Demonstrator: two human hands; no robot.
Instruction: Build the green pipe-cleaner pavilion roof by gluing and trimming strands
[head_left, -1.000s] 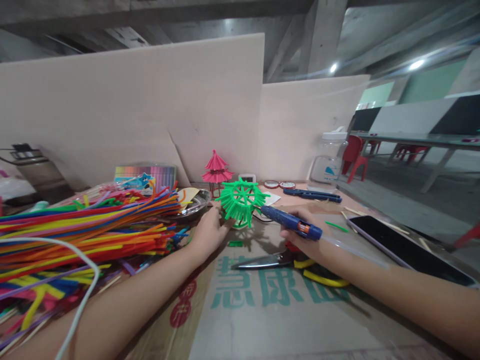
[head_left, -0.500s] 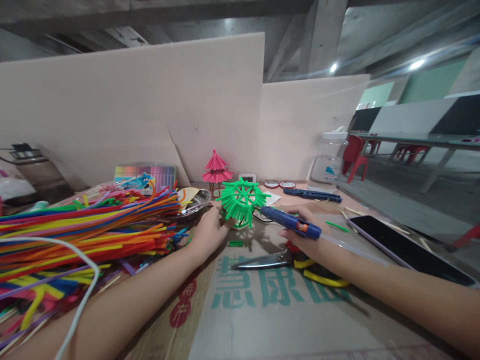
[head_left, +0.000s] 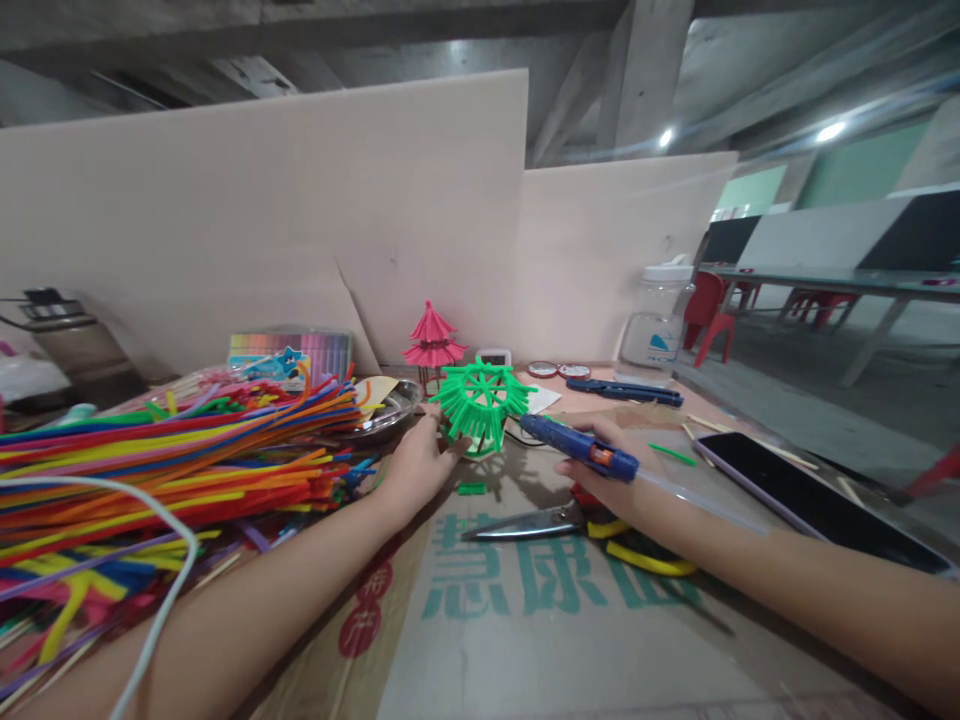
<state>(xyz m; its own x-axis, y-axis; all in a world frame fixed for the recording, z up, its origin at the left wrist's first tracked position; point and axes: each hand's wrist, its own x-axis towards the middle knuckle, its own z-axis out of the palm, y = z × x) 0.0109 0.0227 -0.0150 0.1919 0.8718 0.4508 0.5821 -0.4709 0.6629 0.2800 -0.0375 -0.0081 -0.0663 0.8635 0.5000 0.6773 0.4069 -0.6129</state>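
Note:
A green pipe-cleaner roof [head_left: 486,400], round with spokes and a fringe of short strips, is held up by my left hand [head_left: 424,455], whose fingers are closed at its lower left edge. My right hand [head_left: 600,450] grips a blue glue gun [head_left: 581,444], its nozzle pointing left at the right side of the fringe. A clear glue stick sticks out from the gun's back. Below the gun lie scissors [head_left: 540,522] with yellow and black handles, their blades toward the left. A short green piece [head_left: 472,489] rests on the cardboard under the roof.
Bundles of coloured pipe cleaners [head_left: 165,450] cover the left side, crossed by a white cable [head_left: 176,520]. Behind stand a pink pagoda model [head_left: 433,338], a marker set [head_left: 291,352] and a clear bottle [head_left: 654,325]. A phone [head_left: 810,500] and thin sticks lie at right.
The green roof has tilted, so its fringe now hangs more downward and its top looks flatter. The glue gun has shifted very slightly. My left hand stays nearly in place.

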